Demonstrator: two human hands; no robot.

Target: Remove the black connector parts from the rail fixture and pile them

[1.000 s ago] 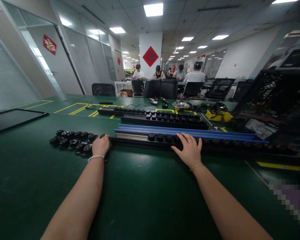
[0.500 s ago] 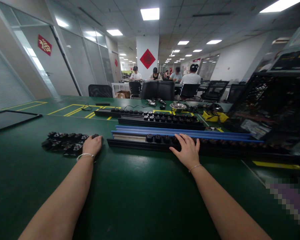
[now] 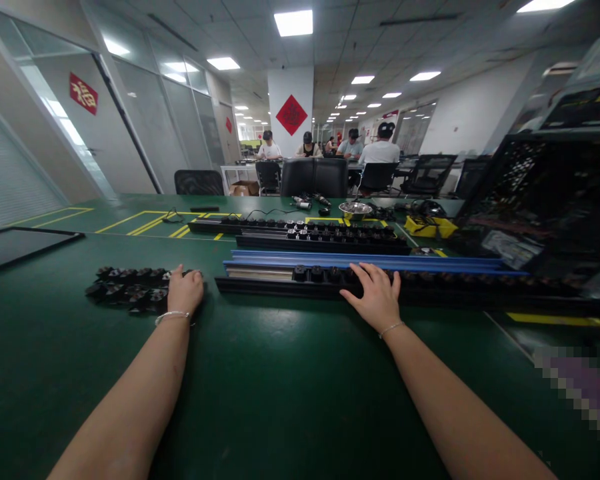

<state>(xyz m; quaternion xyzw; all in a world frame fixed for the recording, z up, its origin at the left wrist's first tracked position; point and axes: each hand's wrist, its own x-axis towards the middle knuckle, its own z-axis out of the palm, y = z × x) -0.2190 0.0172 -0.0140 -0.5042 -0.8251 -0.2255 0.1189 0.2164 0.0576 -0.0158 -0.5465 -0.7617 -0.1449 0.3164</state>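
Note:
My left hand (image 3: 184,291) is curled at the right end of a cluster of small black socket parts (image 3: 125,288) on the green table; what its fingers hold is hidden. My right hand (image 3: 376,293) lies flat with fingers spread on a long black rail (image 3: 280,285) that carries several black socket parts. A blue strip (image 3: 430,262) runs along the rail's far side, and a bare silver section (image 3: 255,272) shows near the rail's left end.
Two more black rails with sockets (image 3: 325,237) lie farther back, with a metal bowl (image 3: 355,209) and yellow item (image 3: 430,228). A black crate (image 3: 540,200) stands at right, a dark tray (image 3: 20,243) at left. Several people sit at far tables behind black chairs (image 3: 315,177).
My left hand has pulled away from the rail's left end to the loose socket parts and stays curled there. My right hand has stayed on the rail.

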